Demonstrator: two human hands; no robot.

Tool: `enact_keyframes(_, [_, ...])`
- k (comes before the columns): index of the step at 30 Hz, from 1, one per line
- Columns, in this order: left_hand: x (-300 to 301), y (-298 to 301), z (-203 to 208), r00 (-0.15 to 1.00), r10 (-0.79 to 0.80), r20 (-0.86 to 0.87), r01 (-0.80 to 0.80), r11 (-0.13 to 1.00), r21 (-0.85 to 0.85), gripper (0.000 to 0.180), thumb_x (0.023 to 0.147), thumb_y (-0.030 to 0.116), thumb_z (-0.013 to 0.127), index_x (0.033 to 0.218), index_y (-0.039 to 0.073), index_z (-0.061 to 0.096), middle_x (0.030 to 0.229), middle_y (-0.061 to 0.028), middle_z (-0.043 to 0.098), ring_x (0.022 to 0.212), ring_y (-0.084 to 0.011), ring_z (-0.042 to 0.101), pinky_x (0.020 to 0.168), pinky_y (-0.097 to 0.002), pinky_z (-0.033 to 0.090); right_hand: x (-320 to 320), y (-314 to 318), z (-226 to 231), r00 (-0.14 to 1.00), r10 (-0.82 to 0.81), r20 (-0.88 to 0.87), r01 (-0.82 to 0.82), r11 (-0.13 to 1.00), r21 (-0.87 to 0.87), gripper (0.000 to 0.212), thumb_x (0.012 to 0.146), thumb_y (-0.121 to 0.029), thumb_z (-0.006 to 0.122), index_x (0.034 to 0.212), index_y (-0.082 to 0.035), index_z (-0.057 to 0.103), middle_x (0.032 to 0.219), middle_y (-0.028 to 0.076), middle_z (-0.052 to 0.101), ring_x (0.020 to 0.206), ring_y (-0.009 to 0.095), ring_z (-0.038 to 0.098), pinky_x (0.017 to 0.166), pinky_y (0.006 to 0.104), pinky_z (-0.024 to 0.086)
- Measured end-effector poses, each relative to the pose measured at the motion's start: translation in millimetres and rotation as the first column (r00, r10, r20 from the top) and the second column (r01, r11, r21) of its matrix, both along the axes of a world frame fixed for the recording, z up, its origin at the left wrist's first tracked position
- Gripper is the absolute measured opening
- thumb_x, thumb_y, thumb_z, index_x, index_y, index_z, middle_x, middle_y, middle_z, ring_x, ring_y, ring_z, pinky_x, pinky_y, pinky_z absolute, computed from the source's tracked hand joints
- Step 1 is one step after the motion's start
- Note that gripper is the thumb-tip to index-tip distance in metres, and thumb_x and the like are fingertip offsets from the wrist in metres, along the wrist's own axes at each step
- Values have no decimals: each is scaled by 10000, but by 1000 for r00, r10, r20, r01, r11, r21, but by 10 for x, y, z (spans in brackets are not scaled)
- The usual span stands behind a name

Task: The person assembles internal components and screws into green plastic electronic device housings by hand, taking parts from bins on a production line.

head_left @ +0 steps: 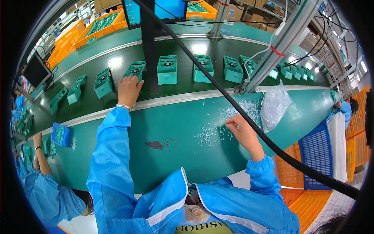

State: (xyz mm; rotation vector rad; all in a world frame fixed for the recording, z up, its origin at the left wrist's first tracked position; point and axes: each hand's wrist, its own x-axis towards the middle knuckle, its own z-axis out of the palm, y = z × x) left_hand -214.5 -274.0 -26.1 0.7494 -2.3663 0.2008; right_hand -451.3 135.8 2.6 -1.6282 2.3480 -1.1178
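Observation:
My left hand (129, 91) reaches onto the dark green belt and is closed over the near end of a teal plastic housing (135, 69) with a round black part in its top. Its fingertips lie on the housing's upper face, the thumb by its right side. Over the worktable, my right hand (243, 132) is pinched, thumb against fingers. Whatever sits in the pinch is too small to make out. Around that hand lie many tiny whitish pieces (208, 134), scattered loosely. A clear plastic bag (275, 107) rests just beyond them on the right.
More teal housings (167, 70) stand in a row along the belt (183, 46). A black cable (218, 85) crosses the view by a metal post (272, 50). At left, a co-worker's hand (37, 139) is near a blue bin (60, 134). Orange crates (290, 165) stand right.

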Motion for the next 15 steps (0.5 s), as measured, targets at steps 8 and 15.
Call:
enact_keyframes(8, [369,-441,120,952,268,-149,-288,948,-137,365,970,374,633,1233,125,680,1186,-102,691,1191,-315,607,1007,-499,438,7,-213,-176,987,100,-126,-104,994,-26,66,807,-88,769,839,-74,713,839,74,663,853,311,633,771,427,498])
enact_keyframes(15, [704,-505,-3,847,525,80,-526,850,-5,471,989,513,585,1308,172,646,1216,-66,705,1200,-285,610,989,-504,427,20,-257,-206,951,168,-260,-182,983,-29,68,770,-61,735,826,-97,720,828,43,630,848,278,608,769,404,476])
